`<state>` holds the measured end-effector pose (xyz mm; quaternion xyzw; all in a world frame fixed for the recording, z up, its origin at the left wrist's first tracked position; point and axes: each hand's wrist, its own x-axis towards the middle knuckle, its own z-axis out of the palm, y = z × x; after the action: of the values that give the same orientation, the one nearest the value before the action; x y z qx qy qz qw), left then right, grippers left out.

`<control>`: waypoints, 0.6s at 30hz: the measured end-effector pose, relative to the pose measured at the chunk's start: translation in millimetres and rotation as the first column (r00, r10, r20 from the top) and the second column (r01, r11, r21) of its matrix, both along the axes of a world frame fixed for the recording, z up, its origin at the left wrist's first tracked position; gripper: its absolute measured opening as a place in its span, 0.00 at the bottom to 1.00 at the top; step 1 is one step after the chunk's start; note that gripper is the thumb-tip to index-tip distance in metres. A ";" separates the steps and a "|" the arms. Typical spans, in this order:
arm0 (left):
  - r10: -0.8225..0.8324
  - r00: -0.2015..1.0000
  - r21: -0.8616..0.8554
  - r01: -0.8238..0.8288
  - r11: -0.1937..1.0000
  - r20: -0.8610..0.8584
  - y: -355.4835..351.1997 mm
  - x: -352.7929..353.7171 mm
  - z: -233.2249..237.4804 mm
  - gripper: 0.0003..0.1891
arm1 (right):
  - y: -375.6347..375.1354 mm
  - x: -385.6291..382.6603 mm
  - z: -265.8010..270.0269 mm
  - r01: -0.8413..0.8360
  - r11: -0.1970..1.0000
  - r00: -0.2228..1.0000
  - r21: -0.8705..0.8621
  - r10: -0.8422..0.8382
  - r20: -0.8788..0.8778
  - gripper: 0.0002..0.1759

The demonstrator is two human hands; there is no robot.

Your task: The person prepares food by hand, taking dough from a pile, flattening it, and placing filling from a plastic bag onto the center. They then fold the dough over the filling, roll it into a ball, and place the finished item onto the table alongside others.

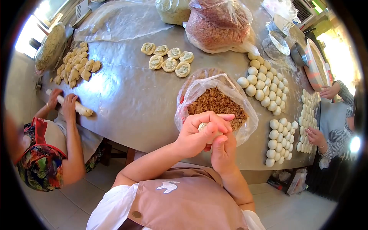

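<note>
Above the front rim of a clear plastic bag [251, 132], my left hand [197, 132] is curled round a pale dough ball [202, 126], which shows only in part between the fingers. Pressed against the same dough from the right is my right hand [225, 149], its thumb up and its fingers partly hidden. Brown crumbly filling [218, 103] fills the open bag just beyond my hands. Rows of round white dough balls [267, 82] sit to the right of the bag, with a second group [281, 142] nearer the table edge.
At left, a person's hands [63, 103] press a roll of dough [74, 106] beside a heap of dough pieces [78, 63]. Several filled dough rounds [169, 63] and a bag of pinkish filling [218, 25] lie farther back. At right, another person's hand [316, 137] touches flattened dough pieces [306, 122].
</note>
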<state>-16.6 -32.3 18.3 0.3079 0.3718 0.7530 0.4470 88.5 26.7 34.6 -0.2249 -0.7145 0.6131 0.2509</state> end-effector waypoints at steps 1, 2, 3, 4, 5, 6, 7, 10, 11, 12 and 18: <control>0.012 0.999 0.042 -0.010 0.999 -0.039 2.8 -0.3 -7.3 0.33 | -1.2 -3.7 0.0 0.043 0.995 0.999 0.092 -0.042 -0.011 0.39; 0.025 0.997 0.085 -0.018 0.996 -0.077 4.9 0.1 -9.6 0.31 | -1.7 -5.4 0.0 0.087 0.979 0.996 0.183 -0.084 -0.026 0.39; 0.052 0.996 0.108 -0.044 0.993 -0.073 6.1 1.7 -7.5 0.27 | -1.0 -5.5 0.7 0.082 0.979 0.997 0.184 -0.083 -0.003 0.39; 0.085 0.992 0.140 -0.071 0.988 -0.093 7.6 2.9 -4.2 0.27 | 0.2 -5.3 1.8 0.078 0.980 0.996 0.186 -0.083 0.019 0.39; 0.118 0.987 0.172 -0.098 0.980 -0.112 9.2 4.1 -1.1 0.26 | 1.5 -4.7 3.3 0.073 0.980 0.996 0.187 -0.082 0.041 0.39; 0.153 0.980 0.204 -0.124 0.971 -0.129 10.4 5.1 0.9 0.26 | 3.6 -3.0 6.0 0.037 0.988 0.996 0.151 -0.049 0.076 0.38; 0.186 0.970 0.206 -0.152 0.967 -0.154 11.5 6.2 2.0 0.26 | 6.7 -0.3 9.3 0.001 0.993 0.994 0.114 -0.014 0.109 0.38; 0.208 0.952 0.215 -0.160 0.964 -0.224 12.0 5.6 1.0 0.25 | 12.4 3.9 8.3 -0.061 0.998 0.987 0.026 0.057 0.149 0.37; 0.166 0.955 0.216 -0.113 0.970 -0.245 10.4 1.2 -2.7 0.25 | 13.1 4.1 6.2 -0.076 0.997 0.985 0.001 0.075 0.154 0.37; 0.126 0.956 0.216 -0.068 0.974 -0.265 9.5 -1.8 -5.6 0.25 | 12.8 3.8 3.9 -0.097 0.995 0.987 0.018 0.094 0.129 0.36; 0.314 0.919 -0.005 -0.322 0.947 0.238 11.9 3.0 -7.5 0.22 | -3.1 -3.9 -8.3 -0.038 0.999 0.999 0.003 0.038 -0.016 0.33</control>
<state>-13.6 -20.5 10.8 0.1596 0.3482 0.8531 0.3543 84.6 23.6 26.3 -0.2059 -0.7174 0.6186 0.2453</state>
